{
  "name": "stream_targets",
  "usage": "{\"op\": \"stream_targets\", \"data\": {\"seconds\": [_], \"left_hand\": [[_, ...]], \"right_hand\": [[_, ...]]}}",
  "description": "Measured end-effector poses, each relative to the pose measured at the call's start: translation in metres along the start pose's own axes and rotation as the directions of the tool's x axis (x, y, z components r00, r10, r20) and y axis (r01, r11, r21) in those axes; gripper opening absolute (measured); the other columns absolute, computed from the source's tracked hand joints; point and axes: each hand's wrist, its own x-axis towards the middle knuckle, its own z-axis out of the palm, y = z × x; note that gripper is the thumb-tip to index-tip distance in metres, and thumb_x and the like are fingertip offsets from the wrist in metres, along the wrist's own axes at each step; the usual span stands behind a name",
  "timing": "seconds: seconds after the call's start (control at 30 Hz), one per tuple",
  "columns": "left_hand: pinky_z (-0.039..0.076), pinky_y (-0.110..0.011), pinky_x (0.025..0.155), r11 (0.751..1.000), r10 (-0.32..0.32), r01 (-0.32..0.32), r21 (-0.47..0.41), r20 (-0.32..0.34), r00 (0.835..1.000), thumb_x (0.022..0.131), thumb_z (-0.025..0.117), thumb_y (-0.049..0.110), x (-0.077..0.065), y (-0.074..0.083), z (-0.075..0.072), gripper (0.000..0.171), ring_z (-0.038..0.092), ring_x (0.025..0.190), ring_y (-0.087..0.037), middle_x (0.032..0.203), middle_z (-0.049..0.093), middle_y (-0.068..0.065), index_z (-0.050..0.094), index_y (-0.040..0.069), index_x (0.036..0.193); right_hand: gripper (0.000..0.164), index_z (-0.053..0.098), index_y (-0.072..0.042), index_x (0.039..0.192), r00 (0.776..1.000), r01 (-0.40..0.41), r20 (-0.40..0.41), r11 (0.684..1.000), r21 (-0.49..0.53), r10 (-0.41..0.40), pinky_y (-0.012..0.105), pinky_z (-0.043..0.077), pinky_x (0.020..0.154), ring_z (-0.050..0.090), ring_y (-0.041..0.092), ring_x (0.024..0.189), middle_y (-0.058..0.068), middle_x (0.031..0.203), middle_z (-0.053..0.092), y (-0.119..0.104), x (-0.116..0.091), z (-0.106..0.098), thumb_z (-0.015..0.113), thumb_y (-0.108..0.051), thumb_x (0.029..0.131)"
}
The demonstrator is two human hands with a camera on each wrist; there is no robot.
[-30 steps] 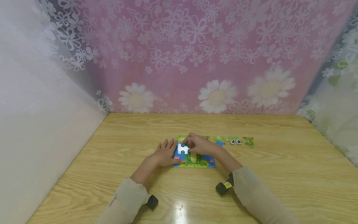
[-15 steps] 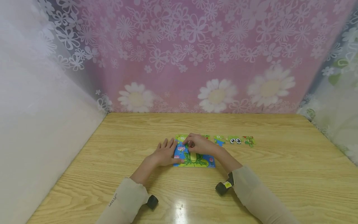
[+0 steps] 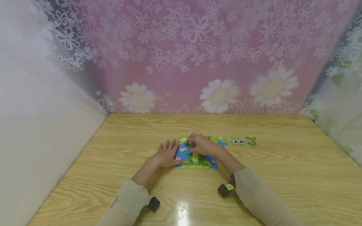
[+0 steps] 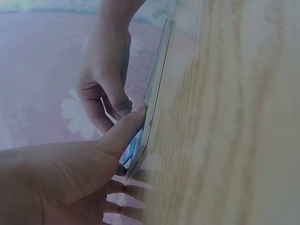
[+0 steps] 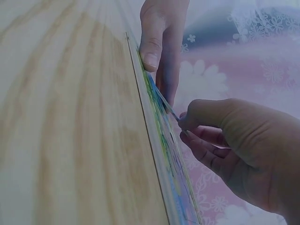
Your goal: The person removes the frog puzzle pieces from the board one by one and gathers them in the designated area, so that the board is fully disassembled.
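Note:
A frog jigsaw puzzle (image 3: 198,163) in a thin board lies flat on the wooden table. My left hand (image 3: 167,156) rests along its left edge, fingers spread and fairly straight, thumb on the lower left corner. Over the upper part, my right hand (image 3: 202,145) pinches a blue puzzle piece (image 3: 183,148) with a pink flower on it, between thumb and fingers. In the right wrist view that puzzle piece (image 5: 167,104) is tilted, its near edge raised off the board and its far edge down by the left thumb (image 5: 151,58). The right hand hides part of the puzzle's top.
To the right of the puzzle, several loose pieces lie in a row: a blue and green piece (image 3: 222,142), a piece with the frog's eyes (image 3: 238,142) and a green piece with red spots (image 3: 251,142). A flowered pink curtain (image 3: 181,62) hangs behind the table (image 3: 127,131).
The held piece showed a bright, glaring surface a second ago; now its blue and pink print shows, its angle slightly changed. Both hands stay almost in place.

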Motion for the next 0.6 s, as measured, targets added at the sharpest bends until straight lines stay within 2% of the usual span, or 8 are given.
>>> {"op": "stream_targets", "data": {"seconds": [0.33,0.6], "left_hand": [[0.006,-0.056,0.104,1.0,0.01,-0.01,-0.007,0.001,1.0,0.085,0.051,0.059,-0.001,0.004,-0.002,0.093,0.001,0.134,-0.04,0.15,0.006,-0.018,0.013,0.001,0.147],[0.005,-0.054,0.105,1.0,-0.015,0.015,0.001,0.005,1.0,0.084,0.05,0.062,0.003,-0.002,0.003,0.094,0.0,0.135,-0.037,0.151,0.005,-0.016,0.011,0.004,0.148]], "right_hand": [[0.027,0.064,0.0,0.109,1.0,-0.008,-0.03,1.0,0.027,0.009,0.025,0.05,0.068,0.059,0.017,0.084,0.007,0.104,0.056,0.003,-0.009,-0.011,0.063,-0.002,0.082],[0.026,0.065,-0.004,0.108,0.998,0.012,-0.067,1.0,0.013,-0.011,0.025,0.05,0.066,0.058,0.014,0.08,0.006,0.105,0.058,0.014,-0.03,-0.029,0.06,-0.002,0.083]]}}
